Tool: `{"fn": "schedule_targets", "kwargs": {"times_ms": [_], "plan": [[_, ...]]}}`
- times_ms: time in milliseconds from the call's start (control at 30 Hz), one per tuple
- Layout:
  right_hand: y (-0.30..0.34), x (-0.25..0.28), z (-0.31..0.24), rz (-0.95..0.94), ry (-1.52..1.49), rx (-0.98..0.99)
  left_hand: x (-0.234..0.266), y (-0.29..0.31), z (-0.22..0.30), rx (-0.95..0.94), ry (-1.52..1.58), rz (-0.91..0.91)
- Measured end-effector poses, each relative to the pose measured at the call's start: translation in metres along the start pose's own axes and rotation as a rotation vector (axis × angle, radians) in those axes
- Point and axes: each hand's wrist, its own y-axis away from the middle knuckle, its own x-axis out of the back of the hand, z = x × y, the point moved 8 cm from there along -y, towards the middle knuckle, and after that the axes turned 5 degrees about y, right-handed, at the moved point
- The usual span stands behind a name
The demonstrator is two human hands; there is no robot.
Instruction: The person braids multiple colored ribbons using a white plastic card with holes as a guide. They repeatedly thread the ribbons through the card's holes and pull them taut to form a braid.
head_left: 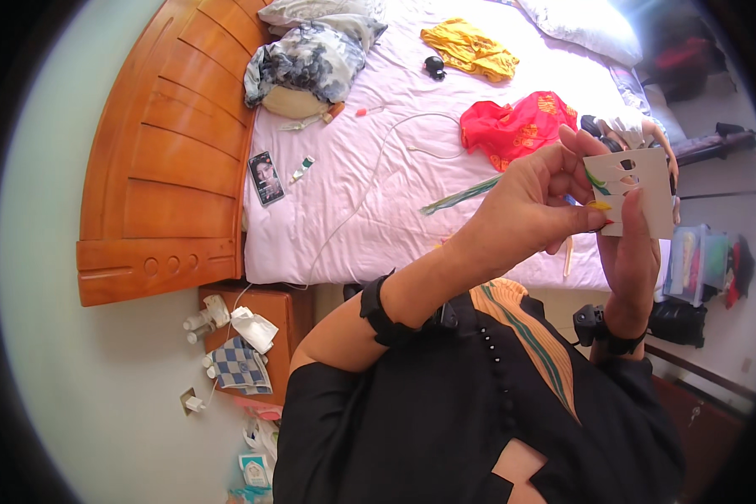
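The left hand (529, 202) and the right hand (634, 252) both pinch a small white card (638, 189) at about three o'clock. The right grip clasps it from below, thumb up the front; the left grip nips its left edge by the fingertips. The card has oval cut-outs and coloured strips, green and yellow. To handle it well, the right hand should hold steady while the left fingertips work one strip at a time. Beyond, on the bed (353, 210), lie a red cloth (517, 126) at one o'clock and a yellow cloth (470, 50) at twelve.
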Motion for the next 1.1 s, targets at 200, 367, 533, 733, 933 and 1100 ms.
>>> {"fn": "schedule_targets", "kwargs": {"times_ms": [200,367,533,733,933,1100], "plan": [[-0.002,-0.003,0.000,0.001,0.012,0.008,0.003,0.002,0.002,0.002,0.005,-0.005],[-0.004,-0.004,0.006,0.040,0.031,-0.014,0.008,0.002,0.006,0.044,-0.031,-0.019],[-0.012,-0.015,0.016,-0.006,0.019,-0.033,0.024,0.005,0.005,0.108,-0.011,-0.029],[-0.019,-0.019,0.059,-0.078,0.046,-0.194,0.057,0.004,-0.008,0.133,0.084,0.005],[-0.028,-0.043,0.119,-0.058,-0.080,-0.392,0.116,0.009,-0.037,0.242,0.116,0.064],[-0.026,-0.056,0.198,-0.118,-0.101,-0.572,0.183,0.027,-0.080,0.314,0.221,0.152]]}}
